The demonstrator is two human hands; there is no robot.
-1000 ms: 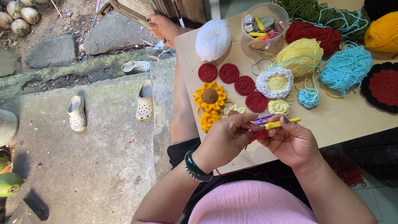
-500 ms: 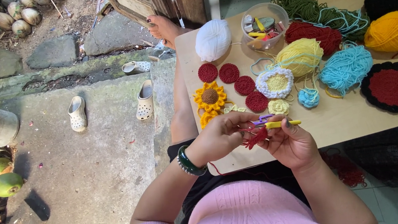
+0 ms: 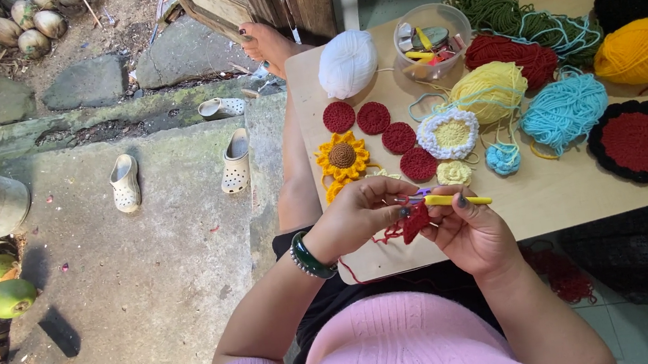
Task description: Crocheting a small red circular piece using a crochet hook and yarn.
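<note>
My left hand [image 3: 360,217] pinches a small dark red crochet piece [image 3: 415,223] over the near edge of the wooden board [image 3: 556,195]. A green bangle sits on that wrist. My right hand [image 3: 470,231] grips a yellow-handled crochet hook [image 3: 458,200], its tip at the red piece. Red yarn trails from the piece down over my lap. Just beyond my hands lie a crocheted sunflower [image 3: 342,157] and several red crocheted discs [image 3: 398,137].
On the board: white yarn ball [image 3: 346,63], clear tub of small tools [image 3: 430,40], yellow yarn [image 3: 490,91], light blue yarn [image 3: 563,104], a red and black round mat [image 3: 640,141]. White clogs [image 3: 237,161] stand on the concrete to the left. My bare foot [image 3: 267,42] rests beyond the board.
My hands have shifted slightly on the red piece, which now hangs a little lower between them; the hook stays at it. Nothing on the board has moved.
</note>
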